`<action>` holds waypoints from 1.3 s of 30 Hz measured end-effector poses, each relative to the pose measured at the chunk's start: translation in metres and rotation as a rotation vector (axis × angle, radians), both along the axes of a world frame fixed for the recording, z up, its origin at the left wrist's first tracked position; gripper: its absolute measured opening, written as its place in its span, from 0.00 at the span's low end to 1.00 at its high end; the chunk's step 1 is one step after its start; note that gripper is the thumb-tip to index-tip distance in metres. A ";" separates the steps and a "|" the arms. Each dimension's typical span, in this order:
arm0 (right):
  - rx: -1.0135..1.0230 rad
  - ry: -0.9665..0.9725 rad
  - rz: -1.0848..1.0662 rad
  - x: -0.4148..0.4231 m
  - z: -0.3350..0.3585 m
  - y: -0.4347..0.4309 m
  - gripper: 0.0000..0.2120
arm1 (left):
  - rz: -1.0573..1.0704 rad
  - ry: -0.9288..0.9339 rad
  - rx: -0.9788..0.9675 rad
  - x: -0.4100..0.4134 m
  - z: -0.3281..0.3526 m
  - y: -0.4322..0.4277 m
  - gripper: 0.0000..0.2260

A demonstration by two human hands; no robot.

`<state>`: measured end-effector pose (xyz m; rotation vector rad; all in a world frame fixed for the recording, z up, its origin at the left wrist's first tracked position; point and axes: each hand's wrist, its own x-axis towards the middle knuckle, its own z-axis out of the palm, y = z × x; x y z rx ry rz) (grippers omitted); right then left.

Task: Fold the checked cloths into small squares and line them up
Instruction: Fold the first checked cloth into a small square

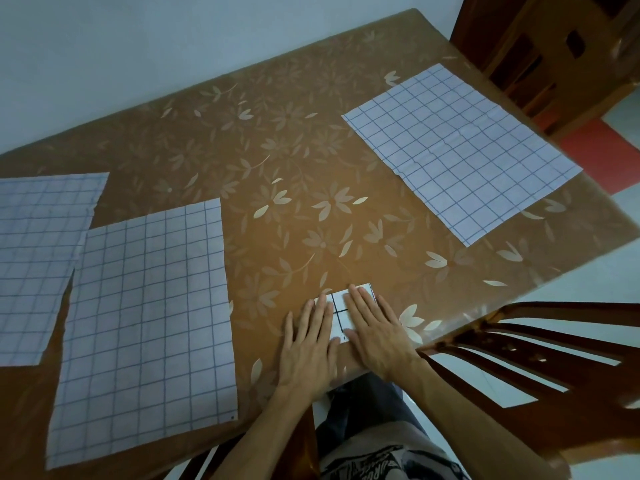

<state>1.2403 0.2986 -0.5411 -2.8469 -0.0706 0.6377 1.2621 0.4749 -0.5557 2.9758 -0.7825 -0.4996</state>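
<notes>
At the near edge of the worktop (pixel 277 150), head view: folded checked cloth (pixel 341 308) sits under both hands. Left hand (pixel 306 341) covers its left part, right hand (pixel 375 332) its right. Fingers (pixel 360 303) are straight and flat, pressing down and gripping nothing. What shows of the fold is roughly square, so no clear long axis.

Looks like the final crease is being flattened. Three cloths are still unfolded:
- near-left cloth (pixel 149 323), long axis running from the near edge toward the far edge
- left-edge cloth (pixel 38 254), tucked partly under it
- far-right cloth (pixel 460 150), near the far right corner, well apart

The near-left one is probably next. It lies left of the fingers and the left hand is nearer.

Cloths are thin, white with a dark grid, lightly creased. The worktop cover is glossy brown with a floral print, likely slippery. A wooden chair (pixel 519 358) stands at the right.
</notes>
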 end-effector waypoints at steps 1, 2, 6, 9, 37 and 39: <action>-0.001 0.009 -0.008 -0.001 -0.001 -0.004 0.32 | 0.002 0.016 0.006 0.000 0.000 0.004 0.30; -0.004 0.013 -0.016 -0.001 0.001 -0.009 0.32 | 0.006 0.040 0.020 0.001 0.001 0.006 0.30; -0.013 0.058 0.033 0.001 0.013 -0.016 0.44 | 0.013 0.129 0.072 0.002 0.018 0.001 0.31; -0.014 0.077 -0.011 0.010 0.028 -0.013 0.31 | 0.064 0.194 -0.032 0.008 0.042 -0.005 0.27; 0.392 -0.074 -0.186 -0.015 0.213 -0.018 0.21 | 0.411 0.185 -0.441 -0.024 0.206 -0.001 0.11; 0.411 -0.072 -0.150 -0.025 0.215 -0.008 0.20 | 0.420 0.179 -0.451 -0.043 0.210 0.006 0.10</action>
